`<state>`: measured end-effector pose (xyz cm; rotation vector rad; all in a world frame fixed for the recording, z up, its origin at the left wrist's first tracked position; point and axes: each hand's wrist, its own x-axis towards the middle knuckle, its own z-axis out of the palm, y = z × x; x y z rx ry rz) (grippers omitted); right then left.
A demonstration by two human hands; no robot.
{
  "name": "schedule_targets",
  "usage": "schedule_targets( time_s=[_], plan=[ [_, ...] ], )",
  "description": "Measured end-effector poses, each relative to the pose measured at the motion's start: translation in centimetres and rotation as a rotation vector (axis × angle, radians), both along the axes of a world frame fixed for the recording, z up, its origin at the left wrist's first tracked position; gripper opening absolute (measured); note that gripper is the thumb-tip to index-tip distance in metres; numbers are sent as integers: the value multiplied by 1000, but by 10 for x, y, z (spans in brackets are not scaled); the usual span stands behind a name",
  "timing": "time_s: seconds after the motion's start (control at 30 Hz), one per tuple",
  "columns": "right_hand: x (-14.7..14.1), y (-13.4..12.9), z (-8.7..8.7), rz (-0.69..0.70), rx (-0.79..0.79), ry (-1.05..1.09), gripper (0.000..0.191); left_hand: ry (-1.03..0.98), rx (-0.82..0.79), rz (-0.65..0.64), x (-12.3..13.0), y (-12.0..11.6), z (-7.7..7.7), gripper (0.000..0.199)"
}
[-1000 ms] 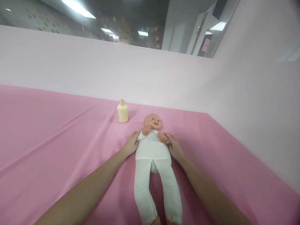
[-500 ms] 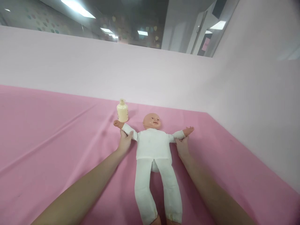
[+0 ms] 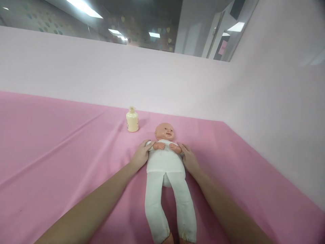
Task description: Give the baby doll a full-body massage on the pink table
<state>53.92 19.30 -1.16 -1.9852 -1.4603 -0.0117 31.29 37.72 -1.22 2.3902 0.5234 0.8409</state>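
Note:
A baby doll (image 3: 166, 161) with a white cloth body lies on its back, head toward the wall. Both of its arms are folded in, and its small hands rest on the chest. My left hand (image 3: 141, 155) is closed around the doll's arm on the left side. On the other side, my right hand (image 3: 189, 157) grips the doll's other arm near the shoulder. Part of the doll's sleeves is hidden behind my fingers. The feet are partly cut off at the bottom of the view.
A cream pump bottle (image 3: 132, 120) stands behind the doll's head, to the left. Pink sheeting (image 3: 76, 142) covers the surface, with creases on the left. A pale wall (image 3: 106, 71) with a window (image 3: 147, 23) closes off the back, and another wall (image 3: 284, 112) the right.
Both doll arms, which were stretched out sideways, are now folded over its chest. My two hands have moved inward with them. The bottle has stayed in place.

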Motion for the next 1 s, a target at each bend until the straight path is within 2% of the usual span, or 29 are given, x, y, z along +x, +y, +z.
schedule_targets(
  time_s=[0.17, 0.3, 0.47, 0.6, 0.67, 0.77, 0.87, 1.0],
  plan=[
    [1, 0, 2, 46, 56, 20, 70, -4, -24, 6, -1, -1, 2, 68],
    [0, 0, 2, 66, 137, 97, 71, -108, -93, 1, -1, 4, -1, 64],
    [4, 0, 4, -77, 351, 367, 71, -355, -363, 140, 0, 14, -7, 50],
    [18, 0, 1, -226, 536, 549, 89, -496, -608, 238, -3, 23, -12, 57],
    [25, 0, -2, -296, 573, 658, 88, -538, -680, 276, -4, 27, -14, 60],
    [32, 1, -7, -349, 595, 756, 84, -574, -697, 347, -5, 32, -17, 61],
    [32, 1, -6, -333, 618, 722, 84, -601, -663, 387, -6, 35, -16, 63],
    [23, 0, 3, -257, 609, 591, 79, -626, -543, 301, -8, 26, -3, 75]
  ],
)
